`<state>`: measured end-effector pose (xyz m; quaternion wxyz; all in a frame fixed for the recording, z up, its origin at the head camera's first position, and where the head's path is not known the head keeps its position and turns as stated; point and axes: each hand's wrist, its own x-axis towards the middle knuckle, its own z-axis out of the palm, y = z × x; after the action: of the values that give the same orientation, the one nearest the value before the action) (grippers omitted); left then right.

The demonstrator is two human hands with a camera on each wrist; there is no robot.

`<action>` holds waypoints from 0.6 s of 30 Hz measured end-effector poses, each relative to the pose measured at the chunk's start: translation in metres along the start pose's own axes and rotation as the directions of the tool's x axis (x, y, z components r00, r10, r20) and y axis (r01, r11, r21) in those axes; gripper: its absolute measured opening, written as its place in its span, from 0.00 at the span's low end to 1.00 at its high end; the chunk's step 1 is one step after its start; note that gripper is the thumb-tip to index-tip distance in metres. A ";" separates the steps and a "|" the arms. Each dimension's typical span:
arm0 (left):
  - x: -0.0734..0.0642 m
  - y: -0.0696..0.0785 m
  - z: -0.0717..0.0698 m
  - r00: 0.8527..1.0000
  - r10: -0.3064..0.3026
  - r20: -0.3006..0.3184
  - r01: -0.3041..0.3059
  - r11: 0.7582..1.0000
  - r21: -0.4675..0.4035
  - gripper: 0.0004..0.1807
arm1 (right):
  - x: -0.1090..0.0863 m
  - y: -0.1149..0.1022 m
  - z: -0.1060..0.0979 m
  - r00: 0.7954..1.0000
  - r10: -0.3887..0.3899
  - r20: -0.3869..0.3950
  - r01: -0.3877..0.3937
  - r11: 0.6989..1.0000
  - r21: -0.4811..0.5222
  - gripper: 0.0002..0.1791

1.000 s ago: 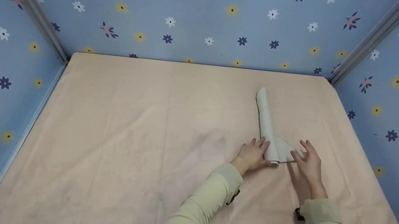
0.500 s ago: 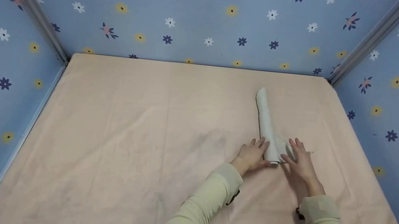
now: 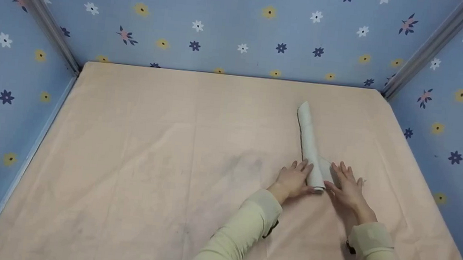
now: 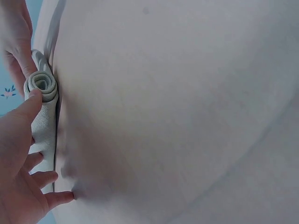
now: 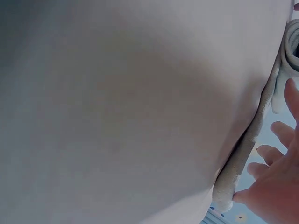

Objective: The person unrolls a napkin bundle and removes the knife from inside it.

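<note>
A pale grey-green cloth (image 3: 309, 131), rolled into a long narrow tube, lies on the right half of the table. Its near end shows a spiral of layers (image 4: 42, 83) in the left wrist view. From the right side of the tube spreads a loose flap (image 3: 325, 168). My left hand (image 3: 292, 180) rests against the tube's near left side, thumb at the rolled end and fingers extended. The right hand (image 3: 347, 191) lies over the flap with fingers spread, its thumb close to the roll. Part of the flap is hidden under that hand.
A peach tablecloth (image 3: 134, 150) with creases covers the table. Blue flowered panels (image 3: 242, 27) stand at the back and both sides, with grey metal posts (image 3: 436, 48) at the corners.
My right hand has shifted left from the flap's outer corner toward the roll, and its fingers have spread out over the flap. The left hand and the tube look unmoved.
</note>
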<state>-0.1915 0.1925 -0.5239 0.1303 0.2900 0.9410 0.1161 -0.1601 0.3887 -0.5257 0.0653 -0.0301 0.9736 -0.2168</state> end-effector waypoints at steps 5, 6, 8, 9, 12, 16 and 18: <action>0.000 0.000 0.000 1.000 0.006 -0.005 -0.006 1.000 0.016 0.42 | -0.001 0.002 0.001 0.999 0.001 0.043 0.000 1.000 -0.024 0.38; 0.000 0.000 0.000 1.000 0.007 -0.006 -0.007 1.000 0.020 0.42 | -0.001 0.002 0.001 0.999 0.001 0.051 0.001 1.000 -0.029 0.38; 0.001 0.000 0.000 1.000 0.009 -0.011 -0.008 1.000 0.025 0.42 | -0.002 0.002 0.001 0.998 0.004 0.065 -0.002 0.999 -0.035 0.38; 0.001 0.000 0.000 1.000 0.008 -0.013 -0.008 1.000 0.025 0.42 | -0.002 0.002 0.001 0.997 0.006 0.074 -0.004 0.999 -0.035 0.38; 0.001 0.000 0.000 1.000 0.010 -0.016 -0.010 1.000 0.028 0.42 | -0.002 0.001 0.001 0.994 0.029 0.107 -0.024 0.999 -0.047 0.39; 0.000 0.000 0.000 1.000 0.010 -0.016 -0.009 1.000 0.024 0.42 | -0.002 0.001 0.000 0.985 0.052 0.163 -0.040 0.996 -0.076 0.40; 0.000 0.000 0.001 1.000 0.009 -0.015 -0.008 1.000 0.026 0.42 | -0.002 0.001 0.000 0.981 0.053 0.189 -0.036 0.995 -0.091 0.40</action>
<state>-0.1913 0.1926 -0.5245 0.1189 0.2947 0.9421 0.1066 -0.1580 0.3904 -0.5256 0.1617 -0.0319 0.9718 -0.1688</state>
